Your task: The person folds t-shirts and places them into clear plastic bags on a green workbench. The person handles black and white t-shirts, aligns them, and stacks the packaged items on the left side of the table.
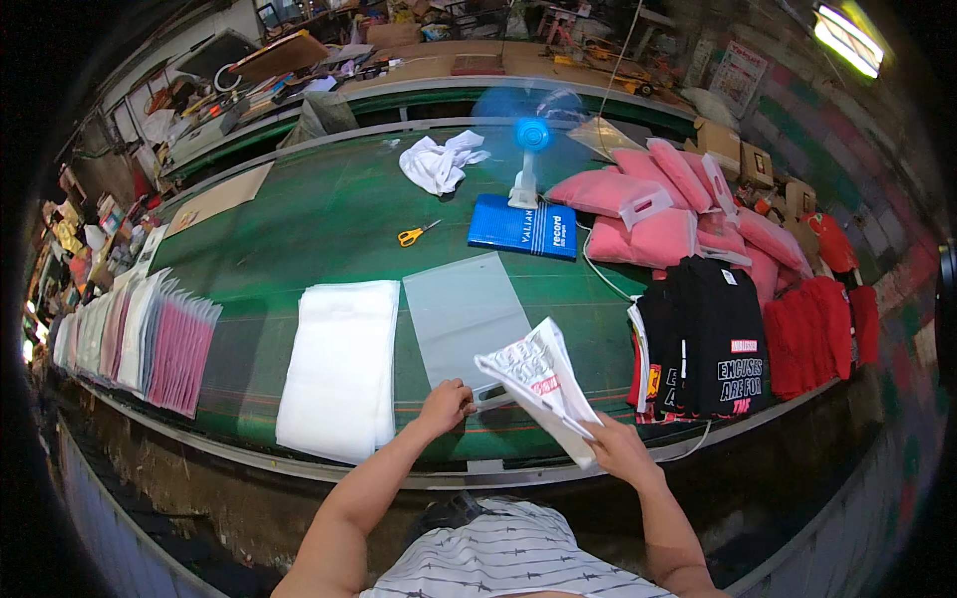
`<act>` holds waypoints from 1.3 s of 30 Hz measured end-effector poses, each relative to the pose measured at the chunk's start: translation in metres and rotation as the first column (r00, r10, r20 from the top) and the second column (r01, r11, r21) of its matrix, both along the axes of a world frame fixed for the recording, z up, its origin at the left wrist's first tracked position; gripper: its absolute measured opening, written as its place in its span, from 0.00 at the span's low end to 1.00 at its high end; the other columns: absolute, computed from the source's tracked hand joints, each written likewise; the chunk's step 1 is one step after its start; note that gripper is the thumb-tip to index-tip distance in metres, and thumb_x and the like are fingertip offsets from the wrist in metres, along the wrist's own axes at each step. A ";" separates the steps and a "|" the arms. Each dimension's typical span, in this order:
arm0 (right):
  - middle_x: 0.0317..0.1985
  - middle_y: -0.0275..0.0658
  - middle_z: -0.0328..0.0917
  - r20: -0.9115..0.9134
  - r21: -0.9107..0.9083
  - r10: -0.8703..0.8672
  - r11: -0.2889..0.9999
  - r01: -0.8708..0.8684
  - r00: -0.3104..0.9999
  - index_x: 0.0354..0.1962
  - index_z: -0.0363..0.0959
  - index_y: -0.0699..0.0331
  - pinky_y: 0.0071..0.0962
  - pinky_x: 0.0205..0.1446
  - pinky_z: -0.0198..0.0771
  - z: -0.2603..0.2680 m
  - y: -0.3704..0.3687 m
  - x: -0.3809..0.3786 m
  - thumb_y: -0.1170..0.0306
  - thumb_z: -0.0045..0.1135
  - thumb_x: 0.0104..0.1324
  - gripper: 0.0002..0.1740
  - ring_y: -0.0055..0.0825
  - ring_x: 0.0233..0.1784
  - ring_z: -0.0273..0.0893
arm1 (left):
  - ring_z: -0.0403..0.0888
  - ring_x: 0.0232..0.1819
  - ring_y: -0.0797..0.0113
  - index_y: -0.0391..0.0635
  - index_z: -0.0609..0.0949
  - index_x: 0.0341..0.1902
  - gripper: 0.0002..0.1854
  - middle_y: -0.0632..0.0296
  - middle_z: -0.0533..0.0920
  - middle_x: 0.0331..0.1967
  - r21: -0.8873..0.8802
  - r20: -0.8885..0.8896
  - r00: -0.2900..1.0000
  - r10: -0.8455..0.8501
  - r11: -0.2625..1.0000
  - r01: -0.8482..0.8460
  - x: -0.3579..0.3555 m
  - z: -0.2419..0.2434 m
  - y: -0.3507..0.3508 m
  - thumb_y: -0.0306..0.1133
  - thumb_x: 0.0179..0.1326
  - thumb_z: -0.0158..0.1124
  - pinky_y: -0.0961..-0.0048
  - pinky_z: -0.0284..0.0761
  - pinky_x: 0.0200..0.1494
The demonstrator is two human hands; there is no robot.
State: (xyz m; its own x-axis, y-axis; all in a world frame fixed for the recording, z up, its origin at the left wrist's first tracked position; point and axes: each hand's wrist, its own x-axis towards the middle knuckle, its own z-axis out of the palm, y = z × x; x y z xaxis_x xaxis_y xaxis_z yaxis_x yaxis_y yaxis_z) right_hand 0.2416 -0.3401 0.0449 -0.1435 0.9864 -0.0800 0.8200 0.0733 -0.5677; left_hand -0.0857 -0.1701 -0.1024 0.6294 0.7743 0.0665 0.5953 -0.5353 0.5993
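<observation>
My left hand (448, 407) pinches the near edge of a translucent plastic bag (467, 314), beside its cut-out handle. The bag lies flat on the green table. In my right hand (624, 451) is a folded white T-shirt (542, 389) with a dark and red print, held by its near right edge. The shirt is tilted above the table, and its far left end overlaps the handle end of the bag. To the left of the bag lies a flat stack of white plastic bags (340, 366). Folded black T-shirts (703, 336) are piled to the right.
Past the bag are a blue record book (493, 224), a running blue fan (525, 172), yellow-handled scissors (411, 237) and a crumpled white cloth (434, 164). Pink filled bags (650, 235) and folded red garments (811, 336) crowd the right. Bagged garments (176, 351) stand in a row at left.
</observation>
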 end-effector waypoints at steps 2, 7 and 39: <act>0.54 0.50 0.80 -0.031 -0.049 0.028 0.998 -0.029 0.999 0.56 0.79 0.56 0.44 0.55 0.76 0.010 -0.017 0.000 0.75 0.59 0.61 0.24 0.54 0.51 0.80 | 0.79 0.42 0.43 0.41 0.81 0.36 0.09 0.49 0.81 0.36 -0.060 -0.003 1.000 -0.011 0.998 0.011 -0.001 0.001 0.008 0.33 0.60 0.69 0.52 0.75 0.45; 0.51 0.47 0.82 -0.259 -0.158 0.124 0.973 -0.169 0.958 0.55 0.81 0.57 0.37 0.52 0.76 0.019 -0.044 -0.010 0.76 0.62 0.60 0.23 0.50 0.49 0.82 | 0.81 0.43 0.41 0.38 0.79 0.44 0.09 0.45 0.82 0.38 -0.084 -0.047 0.999 -0.025 0.996 0.021 0.002 0.028 0.018 0.27 0.61 0.61 0.51 0.76 0.44; 0.45 0.50 0.84 -0.274 0.009 -0.229 0.970 0.241 0.934 0.46 0.83 0.66 0.32 0.49 0.76 0.022 -0.012 0.001 0.77 0.65 0.57 0.17 0.42 0.44 0.85 | 0.77 0.47 0.51 0.44 0.84 0.43 0.13 0.52 0.77 0.43 0.328 -0.216 0.961 -0.171 0.915 0.236 -0.040 0.016 0.017 0.22 0.52 0.63 0.56 0.75 0.48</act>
State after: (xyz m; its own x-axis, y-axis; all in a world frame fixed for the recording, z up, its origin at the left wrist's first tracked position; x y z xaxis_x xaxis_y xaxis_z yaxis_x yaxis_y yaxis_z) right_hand 0.2427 -0.3525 0.0670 0.0827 0.9962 -0.0285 0.6337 -0.0746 -0.7700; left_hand -0.1256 -0.1530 -0.0868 0.7975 0.5763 0.1786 0.5307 -0.8108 0.2468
